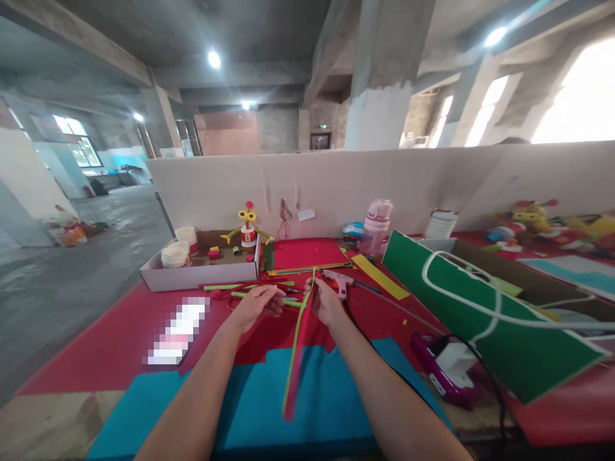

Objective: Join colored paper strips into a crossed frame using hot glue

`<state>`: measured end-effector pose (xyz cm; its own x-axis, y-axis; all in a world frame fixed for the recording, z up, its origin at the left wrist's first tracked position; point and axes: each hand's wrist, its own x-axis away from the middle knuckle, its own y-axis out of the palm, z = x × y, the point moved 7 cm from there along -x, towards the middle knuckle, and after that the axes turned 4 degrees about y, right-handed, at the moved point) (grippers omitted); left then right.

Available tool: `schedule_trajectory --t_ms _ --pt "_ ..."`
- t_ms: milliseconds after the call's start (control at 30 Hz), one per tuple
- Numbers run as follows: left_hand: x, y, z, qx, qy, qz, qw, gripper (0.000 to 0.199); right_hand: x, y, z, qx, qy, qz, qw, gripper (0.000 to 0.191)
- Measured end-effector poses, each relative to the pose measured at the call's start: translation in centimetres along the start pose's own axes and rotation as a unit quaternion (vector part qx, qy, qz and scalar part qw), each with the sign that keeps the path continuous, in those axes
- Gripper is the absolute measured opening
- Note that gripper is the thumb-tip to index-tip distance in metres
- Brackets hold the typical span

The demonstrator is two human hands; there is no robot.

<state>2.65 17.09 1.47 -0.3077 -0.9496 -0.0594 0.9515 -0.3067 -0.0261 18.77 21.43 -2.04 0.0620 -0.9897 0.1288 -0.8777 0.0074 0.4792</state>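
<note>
R hand (327, 303)'s grip pinching green & pink strips (295, 366), glue gun (340, 282) lying at its 1 o'clock; L hand (258, 306) hovering at its 9 o'clock, grip half-wide

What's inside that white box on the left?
White cups, small red and yellow pieces and, seemingly, a yellow-eyed figure show inside the box. Anything lying low behind its front wall is covered and can't be seen.
</note>
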Motion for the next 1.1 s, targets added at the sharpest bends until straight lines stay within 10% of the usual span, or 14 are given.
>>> schedule_trajectory --t_ms 267,500,700,900,1100 --pt "-1.1 0.2 -0.8 -0.105 0.105 0.076 0.986 0.034 1.2 3.4 3.4 0.126 0.002 -0.094 0.988 0.026" --pt "-1.6 -1.4 -2.6 0.017 0.080 0.156 0.984 0.025 1.1 3.4 3.0 0.208 -0.032 -0.108 0.972 0.038" --pt "-1.8 -2.0 -3.0 0.127 0.037 0.154 0.979 0.034 2.2 3.0 -1.0 0.526 -0.245 0.032 0.814 0.043" --pt "-2.0 -1.4 -3.3 0.108 0.029 0.112 0.987 0.037 2.1 -2.4 -5.5 0.579 -0.259 0.163 0.756 0.031" --pt "-1.8 -0.6 -3.5 0.081 0.005 0.084 0.993 0.029 0.0 -10.0 -7.2 0.682 -0.045 0.252 0.685 0.040"
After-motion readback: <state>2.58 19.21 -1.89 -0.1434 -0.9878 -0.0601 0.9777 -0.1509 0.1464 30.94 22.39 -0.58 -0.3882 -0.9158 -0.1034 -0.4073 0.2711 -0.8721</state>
